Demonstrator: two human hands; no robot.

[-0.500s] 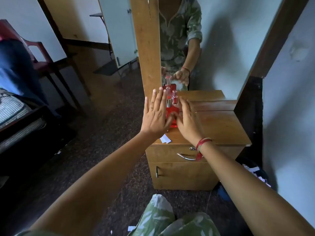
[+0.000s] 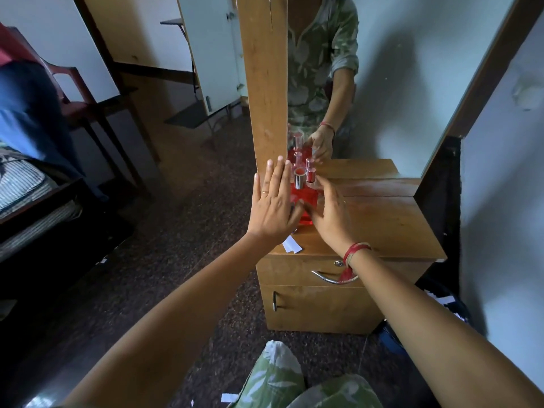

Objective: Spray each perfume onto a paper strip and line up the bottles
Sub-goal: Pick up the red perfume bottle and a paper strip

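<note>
Not much has moved vs half a sec ago: left hand [image 2: 272, 206] and right hand [image 2: 331, 214] stay flat, fingers straight and together, flanking the perfume bottles [image 2: 306, 198], thumbs nearly meeting in front. So imo this is the lining-up bit, nudging them straight. Bottles: red liquid, silver collars, clear caps, in a tight row running back to the mirror [image 2: 382, 83] on the tabletop's [image 2: 382, 225] left side. Paper strip [image 2: 292, 246] lies near the front edge.

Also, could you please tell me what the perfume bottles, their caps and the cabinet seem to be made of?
Perfume bottles: probably clear glass, glossy, with red liquid showing through. Caps: shiny silver, metal or metallised plastic; I cannot tell which. Cabinet: wood-grain top with a slight sheen, perhaps laminate or veneer.
</note>
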